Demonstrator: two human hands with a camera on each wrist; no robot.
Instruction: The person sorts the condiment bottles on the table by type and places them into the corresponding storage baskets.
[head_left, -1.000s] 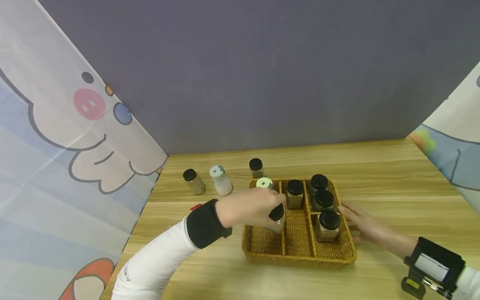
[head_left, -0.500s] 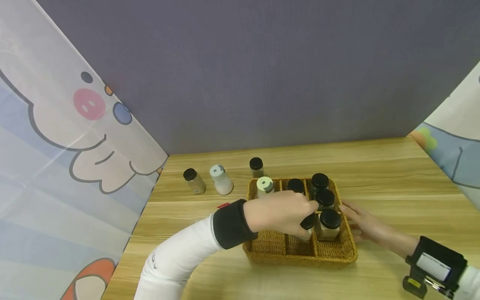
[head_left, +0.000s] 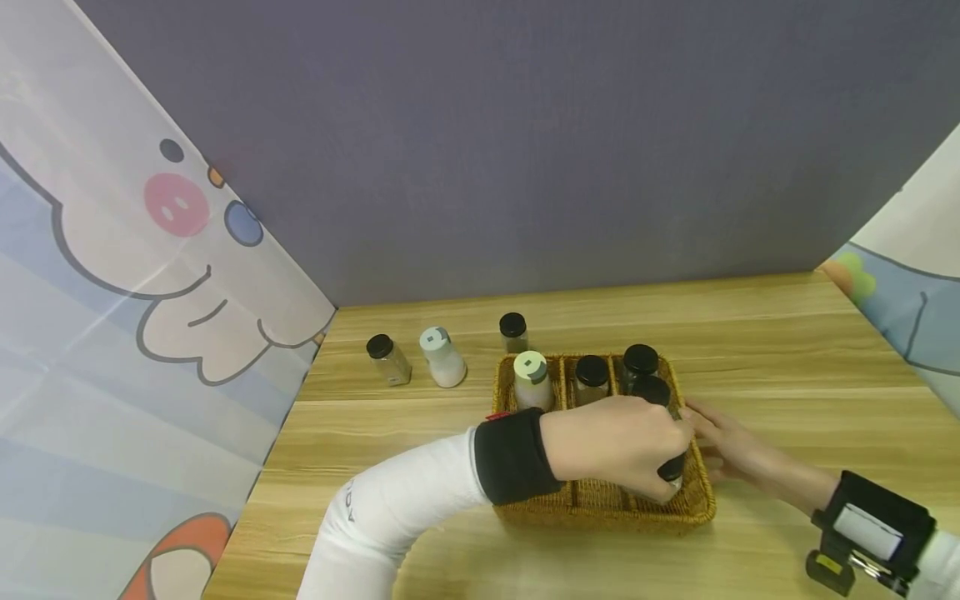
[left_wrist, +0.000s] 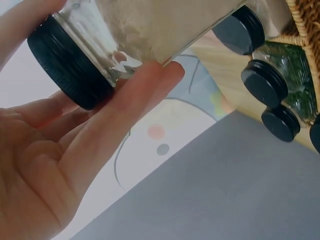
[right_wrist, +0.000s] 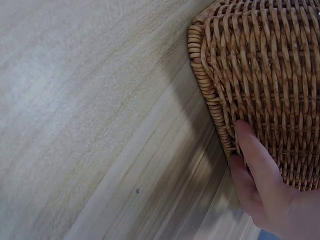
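My left hand (head_left: pixel 618 443), fingers and thumb gripping a black-lidded glass jar (left_wrist: pixel 145 27), holds it at the front right compartment (head_left: pixel 692 498) of a wicker basket (head_left: pixel 592 520); I cannot tell whether it touches bottom. My right hand (head_left: pixel 735 448), fingers extended, touches the basket's outer right wall.

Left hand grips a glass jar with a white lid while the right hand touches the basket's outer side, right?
Not quite: the lid is black, not white, as the left wrist view shows. Left hand gripping a glass jar, right hand touching the basket's outer side: correct.
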